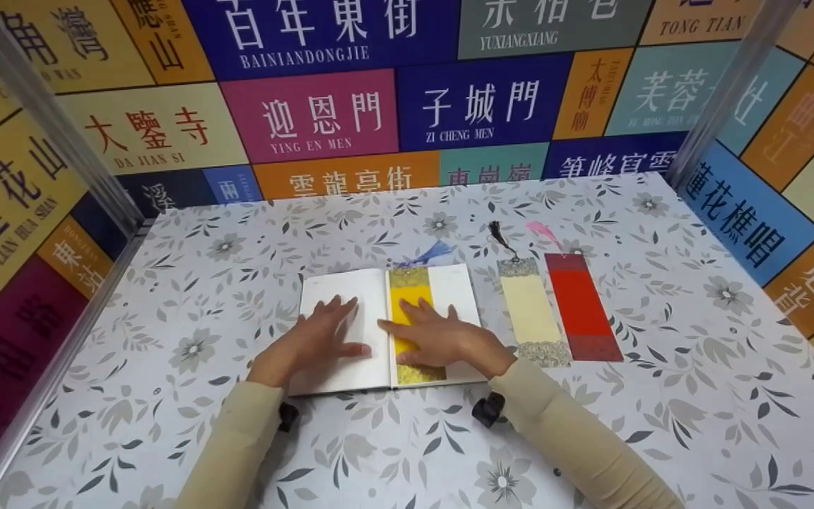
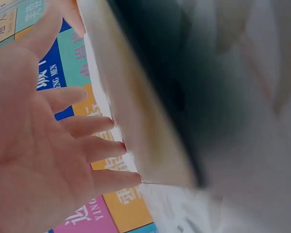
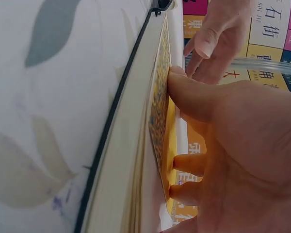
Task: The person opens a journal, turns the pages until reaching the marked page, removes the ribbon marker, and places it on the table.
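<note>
While open, book [image 1: 373,300] under 2 hands [image 1: 316,341] [image 1: 444,337]

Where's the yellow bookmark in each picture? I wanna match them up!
Head: the yellow bookmark is near the middle, on the right half of the open book, partly under the right hand.
Left wrist: I can't make it out there.
Right wrist: near the middle, seen almost edge-on, just left of that hand.
Shared landmark: the open book, blurry in the left wrist view.
</note>
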Motion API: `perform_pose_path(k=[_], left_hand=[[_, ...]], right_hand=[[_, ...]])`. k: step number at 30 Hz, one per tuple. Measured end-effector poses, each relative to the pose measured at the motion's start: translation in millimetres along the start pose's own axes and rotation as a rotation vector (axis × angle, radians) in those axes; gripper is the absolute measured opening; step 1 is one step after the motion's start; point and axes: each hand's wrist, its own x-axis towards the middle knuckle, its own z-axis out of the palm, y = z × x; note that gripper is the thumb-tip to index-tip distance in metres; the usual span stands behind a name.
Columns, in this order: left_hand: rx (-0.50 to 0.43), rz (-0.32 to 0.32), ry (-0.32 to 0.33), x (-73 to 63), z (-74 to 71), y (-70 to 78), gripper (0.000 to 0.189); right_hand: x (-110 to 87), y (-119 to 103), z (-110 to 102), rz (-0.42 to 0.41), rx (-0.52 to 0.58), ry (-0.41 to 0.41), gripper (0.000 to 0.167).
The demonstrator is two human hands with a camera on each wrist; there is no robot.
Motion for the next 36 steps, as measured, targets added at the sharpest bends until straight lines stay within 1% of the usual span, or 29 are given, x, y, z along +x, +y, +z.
perform_pose_path(k=[4,7,11,15,22,27,33,36], left_hand=[[0.013,0.005,-0.030,5.3,2.0,1.5,0.100],[0.027,-0.011,-0.067,8.3,1.8,5.1,0.104],[0.097,-0.032,-0.103,11.6,1.6,11.0,0.105],[0.141,-0.073,-0.125,14.0,2.6,17.0,0.106],[0.179,-0.084,-0.132,14.3,0.6,20.6,0.106],[0.143,-0.101,-0.140,14.3,-2.0,20.2,0.103],[0.170,-0.081,-0.120,16.3,-0.1,19.2,0.102],[0.160,-0.087,-0.116,17.1,0.4,19.4,0.102]], right_hand=[[-0.9,0,0,-0.008,-0.013,-0.003,0.064],[-1.3,1,0,-0.009,-0.019,-0.003,0.064],[-0.4,1,-1,-0.006,-0.022,-0.010,0.064],[0.1,0,-2,-0.008,-0.011,-0.029,0.064],[0.3,-2,-3,-0.012,0.003,-0.027,0.064],[-0.1,-5,-5,-0.009,0.007,-0.024,0.064],[-2.3,-5,-4,-0.013,0.021,-0.021,0.064],[-1.8,-4,-4,-0.015,0.023,-0.013,0.064]])
